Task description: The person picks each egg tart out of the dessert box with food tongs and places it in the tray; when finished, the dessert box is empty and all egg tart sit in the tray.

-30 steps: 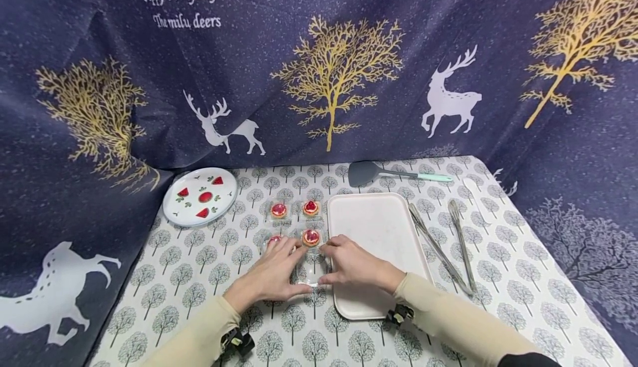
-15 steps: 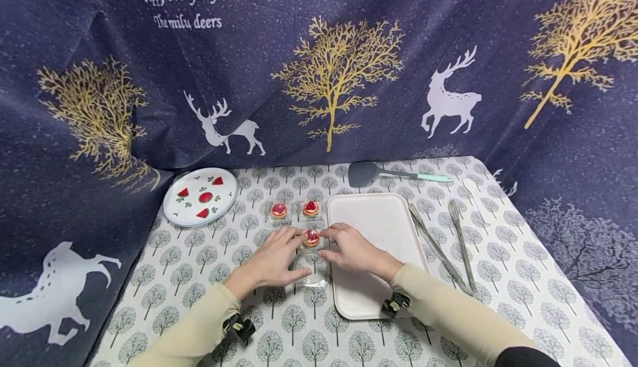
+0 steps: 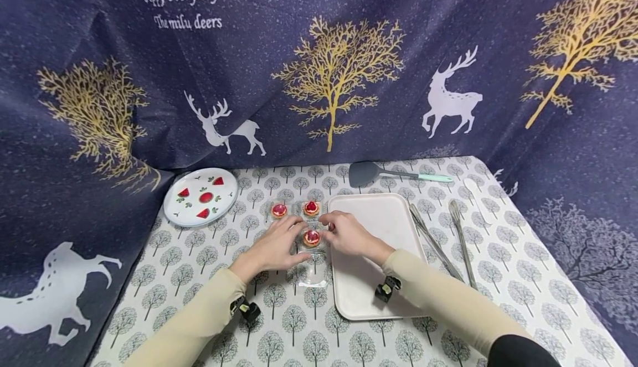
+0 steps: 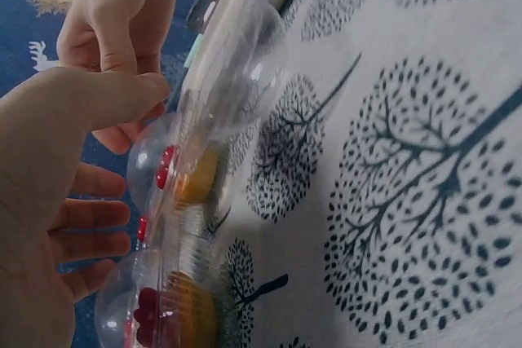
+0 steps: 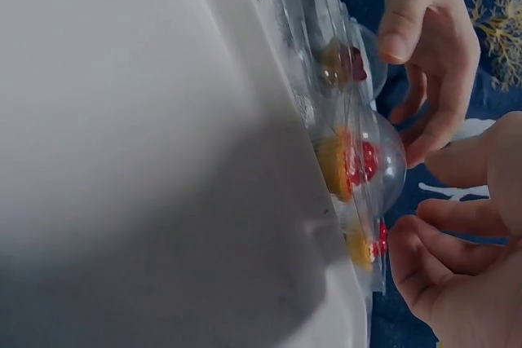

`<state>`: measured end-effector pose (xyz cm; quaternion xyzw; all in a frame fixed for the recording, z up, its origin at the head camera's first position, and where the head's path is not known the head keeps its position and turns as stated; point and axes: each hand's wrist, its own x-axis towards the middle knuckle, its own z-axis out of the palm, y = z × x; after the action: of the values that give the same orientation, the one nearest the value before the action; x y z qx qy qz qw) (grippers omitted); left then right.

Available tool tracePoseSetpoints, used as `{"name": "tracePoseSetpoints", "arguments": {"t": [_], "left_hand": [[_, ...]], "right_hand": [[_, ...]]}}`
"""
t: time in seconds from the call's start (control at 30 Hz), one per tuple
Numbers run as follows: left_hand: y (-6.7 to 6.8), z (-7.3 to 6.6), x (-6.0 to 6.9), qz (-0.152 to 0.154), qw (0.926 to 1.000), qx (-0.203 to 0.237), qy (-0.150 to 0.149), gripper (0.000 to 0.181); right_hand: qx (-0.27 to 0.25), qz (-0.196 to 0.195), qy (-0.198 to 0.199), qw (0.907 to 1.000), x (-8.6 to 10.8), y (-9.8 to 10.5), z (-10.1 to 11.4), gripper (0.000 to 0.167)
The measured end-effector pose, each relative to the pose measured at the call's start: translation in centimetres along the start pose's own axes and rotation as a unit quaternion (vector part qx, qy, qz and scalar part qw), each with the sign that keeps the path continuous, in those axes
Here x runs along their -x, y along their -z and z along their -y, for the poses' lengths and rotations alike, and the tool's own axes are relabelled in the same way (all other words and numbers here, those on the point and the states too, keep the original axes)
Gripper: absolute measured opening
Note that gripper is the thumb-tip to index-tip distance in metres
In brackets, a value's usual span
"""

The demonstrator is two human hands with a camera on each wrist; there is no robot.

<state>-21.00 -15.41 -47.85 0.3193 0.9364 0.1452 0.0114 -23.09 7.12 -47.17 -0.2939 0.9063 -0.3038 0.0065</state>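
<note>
A clear plastic pack (image 3: pixel 315 274) with domed lids lies left of the white tray. Small red-topped tarts show in it: a back-left tart (image 3: pixel 279 210), a back-right tart (image 3: pixel 311 208) and a nearer tart (image 3: pixel 311 238). My left hand (image 3: pixel 273 248) is over the pack's left side, hiding part of it, its fingers spread and thumb apart. Across from it, my right hand (image 3: pixel 353 237) hovers by the pack's right edge over the tray's rim, some fingers loosely curled. In the right wrist view, nothing shows pinched between the right hand's fingers (image 5: pixel 465 218); contact is unclear.
A white rectangular tray (image 3: pixel 379 217) stands right of the pack. Beyond it lie a spatula (image 3: pixel 366 174), metal tongs (image 3: pixel 463 239) and a white utensil (image 3: pixel 476 198). A watermelon-patterned plate (image 3: pixel 191 212) sits at the back left. A dark curtain (image 3: pixel 299 79) hangs behind the table.
Both hands have moved away from me along the sides of the pack, toward the back tarts. The pack and the tray have stayed in place.
</note>
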Motion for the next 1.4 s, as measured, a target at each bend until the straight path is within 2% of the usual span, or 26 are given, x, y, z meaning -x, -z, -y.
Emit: {"name": "tracePoseSetpoints", "arguments": {"t": [0.27, 0.57, 0.77, 1.0, 1.4], "left_hand": [[-0.1, 0.4, -0.7, 0.005, 0.9999, 0.014, 0.008, 0.081], [-0.3, 0.8, -1.3, 0.01, 0.9999, 0.007, 0.004, 0.076], [-0.3, 0.8, -1.4, 0.023, 0.9996, 0.004, 0.012, 0.075], [-0.4, 0.9, -2.0, 0.022, 0.9997, 0.004, -0.003, 0.071], [-0.2, 1.0, -2.5, 0.031, 0.9995, 0.006, 0.002, 0.07]], "right_hand": [[-0.007, 0.002, -0.037, 0.9993, -0.9, -0.4, -0.5, 0.028], [-0.013, 0.015, -0.066, 0.9976, -1.4, -0.9, -0.8, 0.027], [-0.012, 0.038, -0.078, 0.9961, -1.8, -1.1, -1.2, 0.028], [-0.013, 0.058, -0.074, 0.9955, -2.1, -1.0, -1.8, 0.029], [-0.027, 0.095, -0.096, 0.9905, -2.8, -0.7, -2.3, 0.029]]}}
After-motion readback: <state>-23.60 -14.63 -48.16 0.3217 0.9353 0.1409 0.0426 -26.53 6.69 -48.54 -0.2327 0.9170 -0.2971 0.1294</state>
